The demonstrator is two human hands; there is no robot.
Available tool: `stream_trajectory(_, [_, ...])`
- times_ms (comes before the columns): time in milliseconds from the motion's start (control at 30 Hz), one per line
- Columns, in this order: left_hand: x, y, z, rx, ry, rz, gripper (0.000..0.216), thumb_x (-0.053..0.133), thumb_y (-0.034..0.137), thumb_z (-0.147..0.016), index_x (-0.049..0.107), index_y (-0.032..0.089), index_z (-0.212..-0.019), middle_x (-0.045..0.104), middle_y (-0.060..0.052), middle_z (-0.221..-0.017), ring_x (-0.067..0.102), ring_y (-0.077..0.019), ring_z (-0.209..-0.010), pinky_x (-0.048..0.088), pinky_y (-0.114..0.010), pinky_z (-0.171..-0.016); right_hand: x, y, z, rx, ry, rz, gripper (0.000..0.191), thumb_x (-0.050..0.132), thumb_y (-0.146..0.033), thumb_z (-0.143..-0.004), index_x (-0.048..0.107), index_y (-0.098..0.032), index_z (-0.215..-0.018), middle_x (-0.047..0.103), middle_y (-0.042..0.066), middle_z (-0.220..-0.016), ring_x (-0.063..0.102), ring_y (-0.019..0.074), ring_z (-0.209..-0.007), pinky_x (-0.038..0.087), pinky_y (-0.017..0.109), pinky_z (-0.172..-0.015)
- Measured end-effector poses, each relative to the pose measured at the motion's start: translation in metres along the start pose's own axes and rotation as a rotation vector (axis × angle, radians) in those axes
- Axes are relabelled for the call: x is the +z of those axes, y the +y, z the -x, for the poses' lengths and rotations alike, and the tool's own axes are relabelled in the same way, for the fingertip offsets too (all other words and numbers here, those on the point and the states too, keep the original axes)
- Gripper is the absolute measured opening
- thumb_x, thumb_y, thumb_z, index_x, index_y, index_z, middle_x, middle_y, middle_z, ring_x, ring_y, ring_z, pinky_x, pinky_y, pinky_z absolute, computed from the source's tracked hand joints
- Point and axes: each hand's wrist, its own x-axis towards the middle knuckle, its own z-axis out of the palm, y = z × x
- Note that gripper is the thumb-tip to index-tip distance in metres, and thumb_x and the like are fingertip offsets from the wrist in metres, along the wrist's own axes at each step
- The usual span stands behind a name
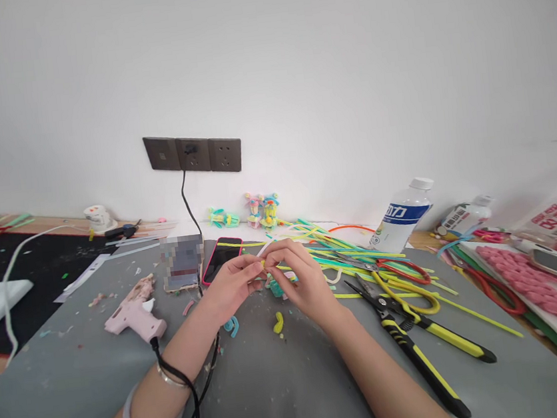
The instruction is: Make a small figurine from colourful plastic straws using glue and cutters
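Observation:
Over the grey mat [280, 397] my left hand [230, 287] and my right hand [299, 279] meet, fingertips pinched together on a small yellow pipe-cleaner piece [262, 262]. A teal and pink bit [276, 286] shows just below my right fingers. Two short curled pieces lie on the mat under the hands, one yellow [278, 322] and one blue [231, 326]. A black cord [195, 406] drapes across my left wrist, which wears a pale bangle.
A pink glue gun [134, 314] lies left of the hands, two phones [221, 256] behind them. Yellow-handled pliers [414, 341] and a heap of coloured pipe cleaners [359, 257] sit to the right, with a water bottle [403, 216], small finished figures [261, 211] and a wall socket [193, 153].

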Motion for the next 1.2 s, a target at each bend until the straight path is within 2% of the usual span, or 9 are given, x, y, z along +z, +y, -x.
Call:
stream_trajectory(233, [0.0020, 0.0002, 0.0000, 0.022, 0.002, 0.022, 0.029, 0.093, 0.034, -0.057, 0.075, 0.017, -0.071, 0.068, 0.001, -0.070, 0.060, -0.0113, -0.070, 0.046, -0.025, -0.069, 0.0043, -0.0040, 0.0004, 0.033, 0.056, -0.017, 0.013, 0.049, -0.012, -0.097, 0.055, -0.024, -0.094, 0.065, 0.008, -0.099, 0.061, 0.0220, -0.095, 0.046, 0.038, -0.081])
stream_trajectory(600, [0.0036, 0.0002, -0.0001, 0.021, -0.006, -0.008, 0.029, 0.092, 0.036, -0.060, 0.074, 0.016, -0.070, 0.063, 0.001, -0.069, 0.057, -0.0103, -0.069, 0.045, -0.023, -0.068, 0.0025, 0.0003, -0.0006, -0.084, 0.116, 0.093, 0.015, 0.058, -0.010, -0.091, 0.060, -0.025, -0.091, 0.068, 0.006, -0.093, 0.065, 0.0212, -0.087, 0.046, 0.037, -0.074])
stream_trajectory(1033, [0.0038, 0.0006, 0.0015, 0.039, -0.036, -0.009, 0.029, 0.092, 0.036, -0.060, 0.075, 0.016, -0.072, 0.066, 0.001, -0.070, 0.059, -0.0099, -0.069, 0.046, -0.023, -0.068, 0.0045, -0.0067, -0.0023, -0.022, 0.176, 0.074, 0.015, 0.060, -0.010, -0.088, 0.062, -0.024, -0.085, 0.071, 0.003, -0.090, 0.066, 0.0191, -0.085, 0.044, 0.036, -0.076])
stream_trajectory(1200, [0.0048, 0.0012, 0.0020, 0.028, -0.006, 0.006, 0.030, 0.093, 0.036, -0.056, 0.076, 0.016, -0.072, 0.066, 0.001, -0.068, 0.059, -0.0097, -0.067, 0.047, -0.022, -0.066, 0.0065, -0.0084, -0.0023, -0.001, 0.195, 0.066, 0.015, 0.060, -0.010, -0.088, 0.061, -0.024, -0.083, 0.072, 0.002, -0.089, 0.066, 0.0189, -0.085, 0.044, 0.036, -0.078])
